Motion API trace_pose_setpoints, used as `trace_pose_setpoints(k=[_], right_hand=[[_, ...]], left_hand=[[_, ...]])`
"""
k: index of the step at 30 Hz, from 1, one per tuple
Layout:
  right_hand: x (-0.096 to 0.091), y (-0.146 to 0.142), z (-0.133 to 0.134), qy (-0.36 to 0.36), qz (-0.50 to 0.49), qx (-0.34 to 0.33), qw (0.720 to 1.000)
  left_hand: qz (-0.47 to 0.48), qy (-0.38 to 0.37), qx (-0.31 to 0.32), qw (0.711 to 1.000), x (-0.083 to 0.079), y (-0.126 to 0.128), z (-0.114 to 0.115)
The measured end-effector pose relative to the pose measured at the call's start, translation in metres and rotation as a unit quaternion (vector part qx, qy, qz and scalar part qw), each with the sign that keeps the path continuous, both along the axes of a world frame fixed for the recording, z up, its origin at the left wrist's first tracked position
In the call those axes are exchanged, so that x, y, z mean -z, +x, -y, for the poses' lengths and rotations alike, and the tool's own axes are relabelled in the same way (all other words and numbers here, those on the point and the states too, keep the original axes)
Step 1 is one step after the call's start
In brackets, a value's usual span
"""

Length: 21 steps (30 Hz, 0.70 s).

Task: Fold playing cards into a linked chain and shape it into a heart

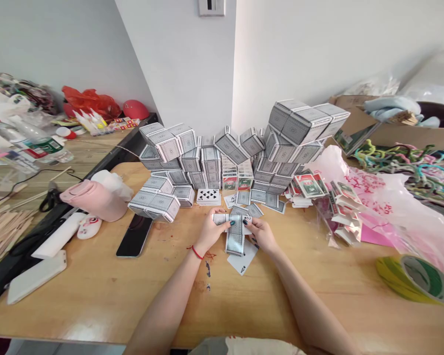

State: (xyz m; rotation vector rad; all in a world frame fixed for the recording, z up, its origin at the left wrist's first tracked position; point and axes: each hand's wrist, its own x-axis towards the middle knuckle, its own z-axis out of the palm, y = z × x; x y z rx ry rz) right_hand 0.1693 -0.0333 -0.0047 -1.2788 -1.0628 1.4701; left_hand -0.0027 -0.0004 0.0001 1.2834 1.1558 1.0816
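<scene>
Ace [248, 257] lies on the surface [170, 291] at the frame's lower centre, partly hidden by cards [235, 239] that the left hand [210, 231] and the right hand [263, 235] grip between thumbs and fingers, with a card stack [208, 197] beyond and card blocks [168, 148] piled before the wall [288, 54].

The wooden table [163, 305] carries card blocks [154, 198], loose cards [275, 202], a phone [134, 237] and tape [389, 280].

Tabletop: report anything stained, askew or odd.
Dark and red marks mar the tabletop near the ace, perhaps stray ink or paint. Farther back, loose cards lie at uneven angles, so they look scattered.
</scene>
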Motion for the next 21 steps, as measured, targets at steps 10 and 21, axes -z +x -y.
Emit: trace_pose_setpoints(k=[10, 21], right_hand=[[-0.0007, 0.0054, 0.0026, 0.025, 0.014, -0.053, 0.998], [0.001, 0.002, 0.0042, -0.005, 0.035, -0.018, 0.999]], left_hand=[[0.047, -0.088, -0.008, 0.995, -0.008, -0.0024, -0.0031], [0.052, -0.112, -0.015, 0.992, -0.0016, 0.0004, -0.004]])
